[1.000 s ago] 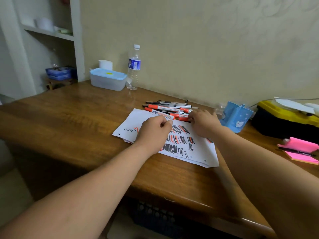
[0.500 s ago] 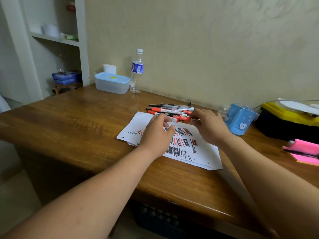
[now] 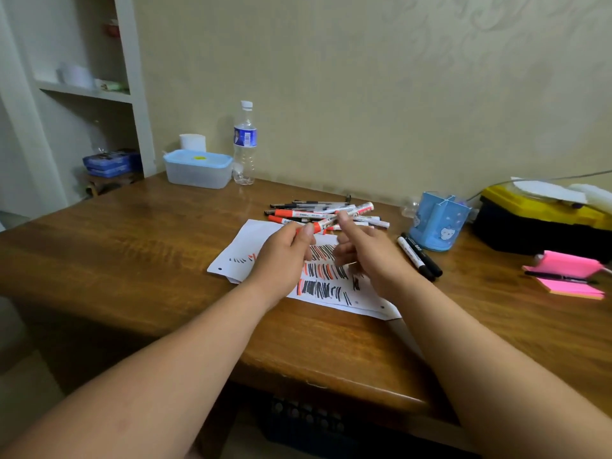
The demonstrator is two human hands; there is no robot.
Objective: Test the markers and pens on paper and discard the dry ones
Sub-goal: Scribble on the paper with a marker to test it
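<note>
The left hand (image 3: 281, 256) pinches a red-and-white marker (image 3: 359, 210) by its near end, tilted above the scribbled paper (image 3: 255, 236) — the pile of pens (image 3: 298, 213) lies just behind. The right hand (image 3: 371, 260) rests its thumb on the barrel (other fingers loosely curled; whether it grips, I cannot tell).

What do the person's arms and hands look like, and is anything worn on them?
Both arms are bare as far as the picture shows: no sleeve covers the left forearm or the right forearm. The left hand and the right hand have no glove, and no ring, watch or bracelet is visible.
</note>
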